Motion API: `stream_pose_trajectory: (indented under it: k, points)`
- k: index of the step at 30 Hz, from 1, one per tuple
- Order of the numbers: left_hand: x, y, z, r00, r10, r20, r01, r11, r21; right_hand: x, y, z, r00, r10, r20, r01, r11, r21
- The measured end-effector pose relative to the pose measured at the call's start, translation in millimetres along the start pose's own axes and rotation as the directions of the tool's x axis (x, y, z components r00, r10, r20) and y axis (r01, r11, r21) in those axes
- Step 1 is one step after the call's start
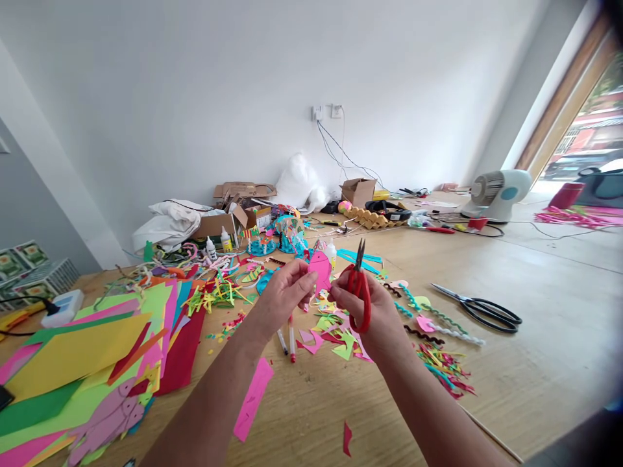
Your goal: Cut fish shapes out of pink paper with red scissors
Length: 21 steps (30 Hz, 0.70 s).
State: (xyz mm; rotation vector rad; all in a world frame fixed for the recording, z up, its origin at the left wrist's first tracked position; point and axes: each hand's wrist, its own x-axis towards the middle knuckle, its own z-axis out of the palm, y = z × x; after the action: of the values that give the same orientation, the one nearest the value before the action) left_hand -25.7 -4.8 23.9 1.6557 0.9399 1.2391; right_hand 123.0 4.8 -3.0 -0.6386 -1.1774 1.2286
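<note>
A pink paper fish [319, 269] with a drawn eye and lines is pinched between the thumb and fingers of my left hand [288, 288]. My right hand [377, 308] grips a pair of red-handled scissors [359, 285], blades pointing up and away from me. Its thumb and fingertip come close to the fish's lower edge; whether they touch it I cannot tell. Below the hands lie two pens [292, 338] and scattered paper scraps [343, 340]. A pink paper strip [254, 399] with drawn marks rests beside my left forearm.
Stacked coloured paper [82, 353] covers the left side. Black-handled scissors [479, 308] lie at right, near pipe cleaners [438, 321] and paper shreds [445, 370]. Glue bottles [226, 240], cardboard boxes [357, 191] and white stuffing [296, 185] stand toward the wall. A fan [501, 191] is at back right.
</note>
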Motion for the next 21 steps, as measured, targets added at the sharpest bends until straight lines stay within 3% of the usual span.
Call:
stream_pose_trajectory:
  k: [5, 10, 15, 21]
  points:
    - [2.3, -3.3, 4.3, 1.0, -0.011, 0.021, 0.01, 1.0, 0.017, -1.7, 0.4, 4.3, 0.999, 0.032, -0.014, -0.032, 0.999, 0.006]
    - [3.4, -2.2, 8.2, 0.996, -0.04, -0.077, 0.043, 0.998, 0.044, -7.0, -4.2, 5.3, 0.998, 0.061, 0.01, -0.06, 0.996, -0.07]
    - [0.8, 2.5, 11.7, 0.98, -0.106, -0.169, 0.087, 0.99, -0.114, -29.2, -0.8, -3.5, 0.985, 0.135, 0.105, -0.096, 0.944, -0.316]
    - [-0.6, 1.5, 15.7, 0.977, -0.149, -0.152, 0.106, 0.96, -0.259, -46.8, 6.1, -7.8, 0.958, 0.241, 0.154, -0.17, 0.913, -0.371]
